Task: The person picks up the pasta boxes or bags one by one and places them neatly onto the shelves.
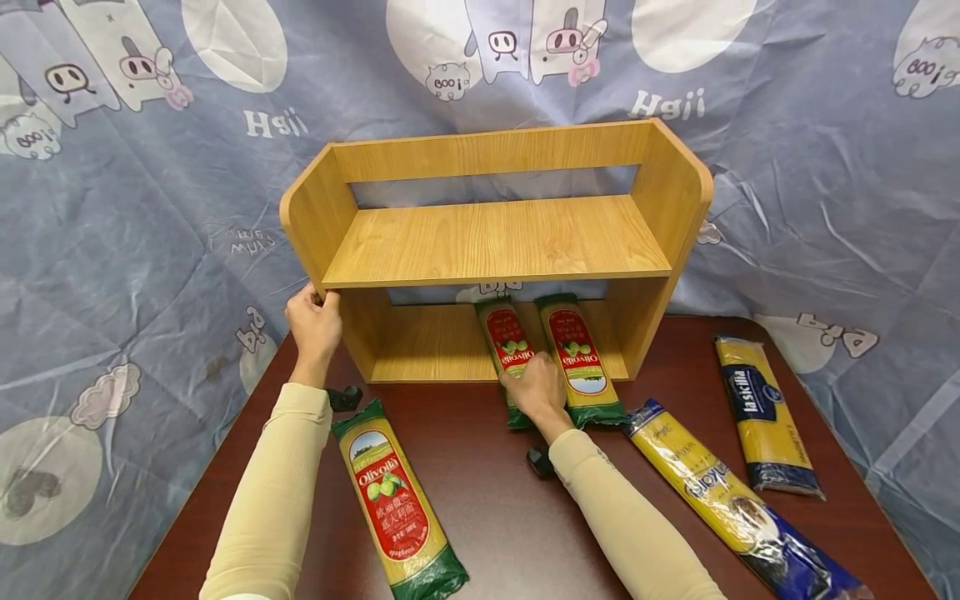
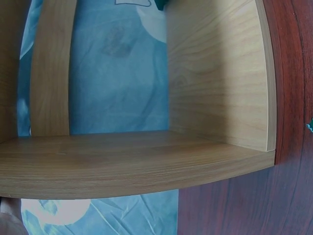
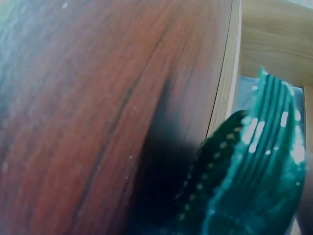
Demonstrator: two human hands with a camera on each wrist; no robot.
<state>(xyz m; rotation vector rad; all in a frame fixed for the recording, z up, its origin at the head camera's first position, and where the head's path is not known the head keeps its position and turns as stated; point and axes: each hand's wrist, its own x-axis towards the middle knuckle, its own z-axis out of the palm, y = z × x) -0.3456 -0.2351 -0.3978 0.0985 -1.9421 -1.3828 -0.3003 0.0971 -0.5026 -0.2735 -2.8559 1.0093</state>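
My left hand [image 1: 315,327] grips the left side of a two-tier wooden shelf [image 1: 495,242], its fingers at the panel's edge just under the upper board. In the left wrist view only a bit of that hand [image 2: 11,223] shows at the lower left corner. On the lower tier, my right hand [image 1: 537,387] holds a green-and-yellow spaghetti packet [image 1: 504,325] with a red label. Its green end sticks out past the shelf's front edge and appears close up as crinkled film [image 3: 264,161] in the right wrist view. Just right of it lies a matching spaghetti packet [image 1: 573,350], also jutting out.
Another red-labelled spaghetti packet [image 1: 393,500] lies on the dark red table [image 1: 517,525] at front left. To the right are a yellow-and-blue pasta packet [image 1: 720,492] and a smaller yellow pasta packet with a navy label [image 1: 767,417]. A patterned cloth [image 1: 150,250] hangs behind.
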